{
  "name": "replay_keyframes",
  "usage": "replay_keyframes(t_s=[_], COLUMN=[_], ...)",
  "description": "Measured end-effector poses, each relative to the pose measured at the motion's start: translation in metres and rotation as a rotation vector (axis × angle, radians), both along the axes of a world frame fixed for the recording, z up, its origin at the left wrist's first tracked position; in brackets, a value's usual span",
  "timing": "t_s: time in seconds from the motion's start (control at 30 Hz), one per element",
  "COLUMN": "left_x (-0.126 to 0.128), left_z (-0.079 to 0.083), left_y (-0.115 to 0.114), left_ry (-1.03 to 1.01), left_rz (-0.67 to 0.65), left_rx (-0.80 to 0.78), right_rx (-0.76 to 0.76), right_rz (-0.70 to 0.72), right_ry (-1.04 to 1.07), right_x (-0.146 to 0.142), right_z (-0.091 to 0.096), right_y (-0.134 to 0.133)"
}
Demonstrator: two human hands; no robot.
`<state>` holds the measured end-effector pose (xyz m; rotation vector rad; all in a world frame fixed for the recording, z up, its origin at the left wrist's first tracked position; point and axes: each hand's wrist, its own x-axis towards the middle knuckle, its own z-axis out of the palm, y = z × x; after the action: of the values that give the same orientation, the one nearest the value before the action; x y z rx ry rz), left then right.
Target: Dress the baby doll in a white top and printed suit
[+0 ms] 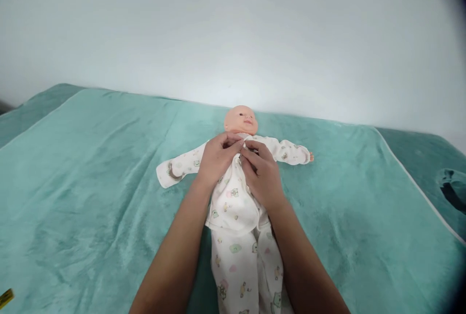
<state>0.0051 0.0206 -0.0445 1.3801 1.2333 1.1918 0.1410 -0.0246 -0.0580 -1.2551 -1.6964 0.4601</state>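
Observation:
A baby doll (241,120) lies on its back with its head away from me and its arms spread out. It wears a white printed top (233,205) and matching white printed trousers (238,265). Just below the doll's neck, my left hand (219,155) pinches the top's front edge. Close beside it, my right hand (261,171) also has its fingers closed on the front opening of the top. Fingertips of both hands nearly meet there, and they hide the fastening. One sleeve (169,173) extends past the doll's hand on the left; at the right sleeve's end the doll's fingers show.
A green plush blanket (109,207) with slight wrinkles covers the surface under the doll. Behind it rises a pale wall (218,32). At the far right edge lies a clear and black item (453,190); a yellow strip (6,298) shows at the lower left.

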Motion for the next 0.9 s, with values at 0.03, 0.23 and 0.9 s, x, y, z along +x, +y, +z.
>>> replay_keyframes(t_s=[0.03, 0.23, 0.9], left_x=[0.001, 0.003, -0.032], left_z=[-0.001, -0.012, 0.045], left_y=[0.001, 0.005, -0.028], left_ry=[0.004, -0.01, 0.586], left_rz=[0.013, 0.023, -0.317], left_rx=[0.009, 0.071, 0.127], right_rx=[-0.014, -0.104, -0.242], right_rz=[0.004, 0.036, -0.152], right_ry=[0.007, 0.318, -0.418], right_x=[0.0, 0.007, -0.003], right_z=[0.0, -0.003, 0.026], right_y=[0.0, 0.007, -0.018])
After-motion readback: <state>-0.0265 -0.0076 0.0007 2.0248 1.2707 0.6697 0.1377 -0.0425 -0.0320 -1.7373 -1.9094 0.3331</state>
